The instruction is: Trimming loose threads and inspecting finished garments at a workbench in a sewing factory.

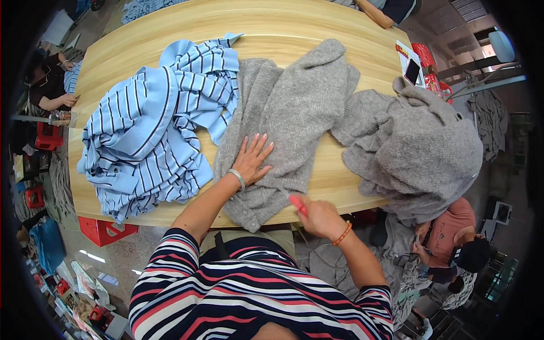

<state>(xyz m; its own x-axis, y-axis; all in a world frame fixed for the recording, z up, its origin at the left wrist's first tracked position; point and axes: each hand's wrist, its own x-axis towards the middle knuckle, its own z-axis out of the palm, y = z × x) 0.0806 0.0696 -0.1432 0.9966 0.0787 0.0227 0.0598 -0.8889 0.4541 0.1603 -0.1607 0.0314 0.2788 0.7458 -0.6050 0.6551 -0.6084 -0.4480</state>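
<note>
A grey knitted sweater (294, 107) lies spread on the wooden table (272, 22) in front of me. My left hand (252, 158) rests flat on its lower part, fingers apart. My right hand (317, 215) is closed around a small red-handled tool (297, 204) at the sweater's near hem, by the table's front edge. A pile of blue and white striped garments (153, 124) lies to the left of the sweater. A heap of grey knitwear (419, 147) sits to the right.
A phone (412, 71) and red packets (424, 56) lie at the table's far right. Another person (453, 238) crouches at lower right among grey garments. A second person (51, 85) sits at far left. A red stool (105, 229) stands under the table edge.
</note>
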